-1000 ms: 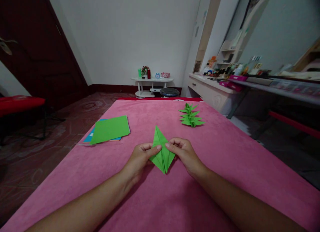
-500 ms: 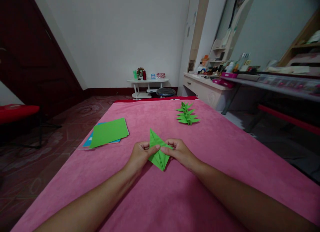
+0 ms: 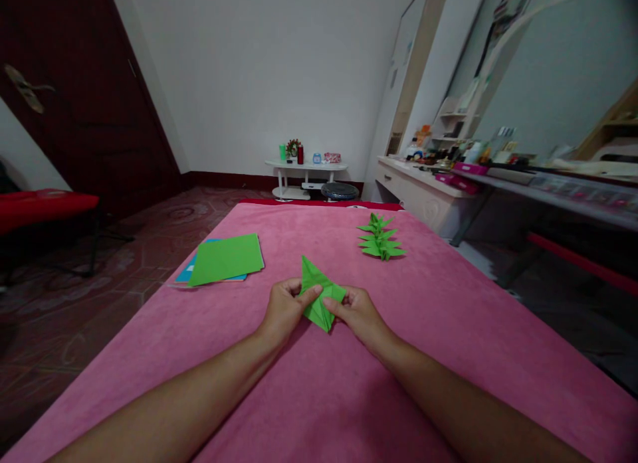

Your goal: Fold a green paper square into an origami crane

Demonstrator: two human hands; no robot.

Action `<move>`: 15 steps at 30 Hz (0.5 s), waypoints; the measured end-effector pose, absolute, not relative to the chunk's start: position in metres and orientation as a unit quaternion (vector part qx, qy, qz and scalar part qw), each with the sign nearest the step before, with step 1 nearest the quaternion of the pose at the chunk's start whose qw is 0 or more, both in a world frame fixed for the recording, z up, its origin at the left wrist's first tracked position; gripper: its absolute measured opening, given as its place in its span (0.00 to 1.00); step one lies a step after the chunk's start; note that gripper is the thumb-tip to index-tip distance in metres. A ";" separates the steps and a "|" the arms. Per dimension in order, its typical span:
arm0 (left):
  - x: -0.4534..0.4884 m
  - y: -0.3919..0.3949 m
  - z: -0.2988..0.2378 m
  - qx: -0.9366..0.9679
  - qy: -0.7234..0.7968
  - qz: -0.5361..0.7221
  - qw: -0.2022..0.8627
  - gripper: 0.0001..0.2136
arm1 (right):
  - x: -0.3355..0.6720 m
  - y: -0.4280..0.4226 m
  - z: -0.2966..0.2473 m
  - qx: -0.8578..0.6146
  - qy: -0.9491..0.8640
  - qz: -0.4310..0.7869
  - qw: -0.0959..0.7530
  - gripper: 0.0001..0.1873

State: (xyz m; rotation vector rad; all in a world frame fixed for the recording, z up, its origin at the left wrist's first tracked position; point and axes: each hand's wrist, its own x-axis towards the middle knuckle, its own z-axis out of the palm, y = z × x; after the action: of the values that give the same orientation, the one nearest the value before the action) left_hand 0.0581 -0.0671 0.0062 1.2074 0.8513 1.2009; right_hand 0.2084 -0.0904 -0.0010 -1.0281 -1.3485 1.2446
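One folded green paper (image 3: pixel 319 311) is held above the near-middle part of a pink cloth (image 3: pixel 299 403), between the two hands. Its long point is directed away from the person and slightly left; a short flap projects to the right, and the lower tip points toward the person. Whether the lower tip touches the cloth cannot be determined.

The left hand (image 3: pixel 286 308) clamps the left edge, thumb on the upper face and fingers bent behind. The right hand (image 3: pixel 363 315) clamps the right side in the same manner, its thumb pressed on the face just below the flap. The two thumbs are near each other but apart.

Beyond the right hand, a row of folded green shapes (image 3: pixel 381 242) with pointed ends lies on the cloth. Beyond the left hand, near the cloth's left edge, a flat green sheet (image 3: pixel 226 259) lies askew on top of a blue sheet (image 3: pixel 185 274).

Past the far edge of the cloth, a white table (image 3: pixel 307 165) stands against the wall, carrying a green cup (image 3: pixel 282 152) and a red bottle (image 3: pixel 300 155).
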 end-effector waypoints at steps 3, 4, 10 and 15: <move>0.058 -0.067 0.006 0.504 0.354 0.515 0.596 0.11 | 0.207 -0.092 0.001 -0.437 -0.553 0.524 0.479 0.16; 0.058 -0.067 0.006 0.502 0.352 0.514 0.600 0.11 | 0.206 -0.093 0.002 -0.443 -0.549 0.521 0.480 0.16; 0.056 -0.066 0.008 0.478 0.357 0.532 0.601 0.12 | 0.202 -0.097 0.009 -0.455 -0.553 0.514 0.472 0.15; 0.055 -0.066 0.011 0.467 0.356 0.544 0.600 0.13 | 0.202 -0.098 0.010 -0.496 -0.558 0.488 0.453 0.15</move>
State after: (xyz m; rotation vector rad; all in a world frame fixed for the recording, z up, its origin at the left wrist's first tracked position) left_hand 0.0553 -0.0664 0.0111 1.0817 0.8264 1.2601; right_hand 0.2019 -0.0984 0.0099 -1.2236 -1.3773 1.2056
